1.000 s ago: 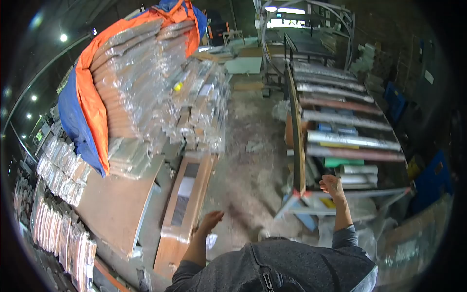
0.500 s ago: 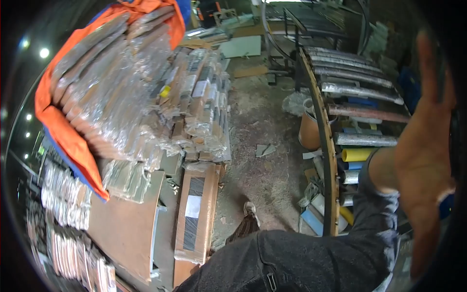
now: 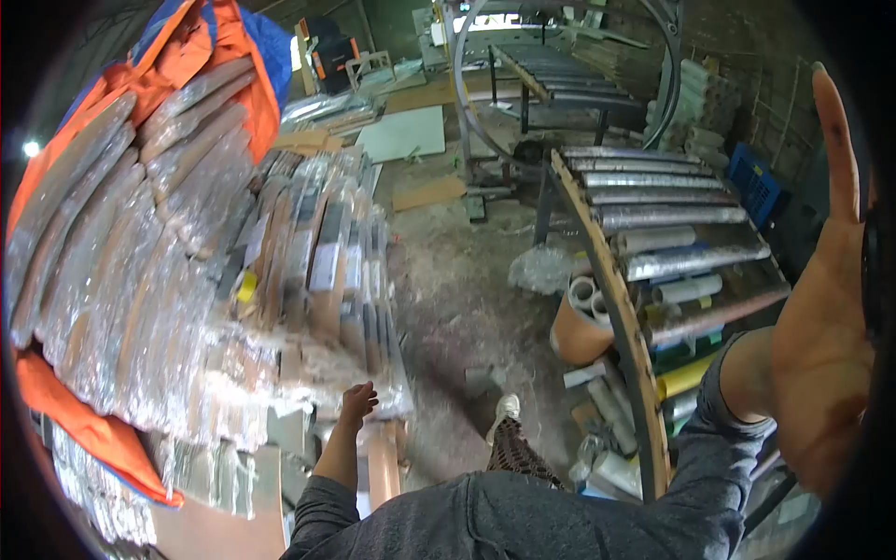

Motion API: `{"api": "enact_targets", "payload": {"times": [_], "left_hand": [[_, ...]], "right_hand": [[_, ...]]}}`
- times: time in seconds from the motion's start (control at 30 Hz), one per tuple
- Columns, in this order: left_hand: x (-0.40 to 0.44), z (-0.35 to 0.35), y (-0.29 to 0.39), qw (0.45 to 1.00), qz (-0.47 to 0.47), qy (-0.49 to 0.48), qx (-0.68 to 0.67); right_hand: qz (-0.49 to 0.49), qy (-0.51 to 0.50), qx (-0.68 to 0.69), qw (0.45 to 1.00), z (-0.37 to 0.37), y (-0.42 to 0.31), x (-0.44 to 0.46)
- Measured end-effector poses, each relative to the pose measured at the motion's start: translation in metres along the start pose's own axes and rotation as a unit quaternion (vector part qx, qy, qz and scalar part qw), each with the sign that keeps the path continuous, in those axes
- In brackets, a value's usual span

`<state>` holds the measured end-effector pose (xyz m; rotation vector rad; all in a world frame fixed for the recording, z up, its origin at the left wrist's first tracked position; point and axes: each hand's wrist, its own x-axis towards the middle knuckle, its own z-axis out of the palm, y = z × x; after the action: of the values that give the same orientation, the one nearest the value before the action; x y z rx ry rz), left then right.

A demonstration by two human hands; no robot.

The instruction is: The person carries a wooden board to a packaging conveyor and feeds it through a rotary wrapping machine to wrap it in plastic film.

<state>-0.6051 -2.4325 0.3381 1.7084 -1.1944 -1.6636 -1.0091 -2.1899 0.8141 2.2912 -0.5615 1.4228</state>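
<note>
My right hand (image 3: pixel 826 317) is raised close to the camera at the right edge, palm showing and a finger stretched upward, with nothing seen in it. Beyond it lies the roller conveyor (image 3: pixel 667 219) with its metal rollers. Low in the middle-left, my left hand (image 3: pixel 358 403) hangs in front of the stack of plastic-wrapped panels (image 3: pixel 322 252). Its fingers are apart and hold nothing. A larger wrapped pile (image 3: pixel 121 299) stands further left, partly under an orange and blue tarp (image 3: pixel 187 56).
A brown bin (image 3: pixel 579 341) with rolls and loose tubes (image 3: pixel 611 411) sits beside the conveyor. A metal ring frame (image 3: pixel 459 84) stands ahead, and a pale board (image 3: pixel 401 133) lies on the floor. A blue crate (image 3: pixel 749 185) is at the right.
The wrapped stacks and conveyor look nearer as the view has moved forward. My right hand has risen from the conveyor's near end to the camera. My left hand is back in view.
</note>
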Motion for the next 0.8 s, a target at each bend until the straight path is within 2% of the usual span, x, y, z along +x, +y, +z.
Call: {"api": "enact_targets", "payload": {"times": [0.03, 0.1, 0.2, 0.23, 0.3, 0.4, 0.47, 0.5, 0.53, 0.57, 0.6, 0.7, 0.77, 0.8], "left_hand": [[0.03, 0.019, 0.021, 1.0, 0.017, 0.006, -0.015], [0.098, 0.042, 0.033, 0.988, 0.071, -0.114, -0.074], [0.114, 0.086, 0.091, 0.989, 0.089, -0.114, -0.007], [0.14, 0.081, 0.08, 0.986, 0.104, -0.128, 0.029], [0.168, 0.076, 0.072, 0.998, 0.009, -0.06, 0.02], [0.176, 0.049, 0.039, 0.988, -0.082, 0.067, -0.114], [0.208, 0.007, -0.053, 0.956, -0.173, 0.104, -0.215], [0.207, 0.006, -0.072, 0.94, -0.188, 0.185, -0.218], [0.205, 0.0, -0.085, 0.934, -0.226, 0.199, -0.19], [0.228, -0.014, -0.156, 0.924, -0.284, 0.182, -0.18], [0.221, -0.013, -0.136, 0.905, -0.332, 0.203, -0.173], [0.274, -0.015, -0.083, 0.878, -0.379, 0.226, -0.187], [0.335, -0.017, -0.024, 0.887, -0.361, 0.22, -0.185], [0.371, -0.02, 0.012, 0.899, -0.336, 0.213, -0.182]], "right_hand": [[0.002, -0.004, -0.005, 1.0, 0.003, 0.021, -0.004], [0.006, -0.009, -0.007, 1.0, 0.01, 0.069, -0.01], [0.003, -0.002, 0.021, 1.0, 0.024, 0.155, -0.009], [0.003, -0.007, 0.031, 0.999, 0.029, 0.186, -0.008], [0.01, -0.02, 0.056, 0.998, 0.044, 0.251, -0.006], [0.056, -0.041, 0.118, 0.991, 0.089, 0.349, -0.007], [0.109, -0.044, 0.184, 0.976, 0.148, 0.409, -0.021], [0.142, -0.057, 0.218, 0.964, 0.174, 0.439, -0.03], [0.175, -0.067, 0.251, 0.95, 0.201, 0.468, -0.038], [0.212, -0.089, 0.281, 0.932, 0.223, 0.498, -0.048], [0.241, -0.15, 0.255, 0.924, 0.242, 0.531, -0.058], [0.338, -0.303, 0.142, 0.88, 0.295, 0.637, -0.111], [0.424, -0.377, 0.052, 0.822, 0.323, 0.703, -0.159], [0.438, -0.375, -0.01, 0.817, 0.335, 0.732, -0.192]]}}
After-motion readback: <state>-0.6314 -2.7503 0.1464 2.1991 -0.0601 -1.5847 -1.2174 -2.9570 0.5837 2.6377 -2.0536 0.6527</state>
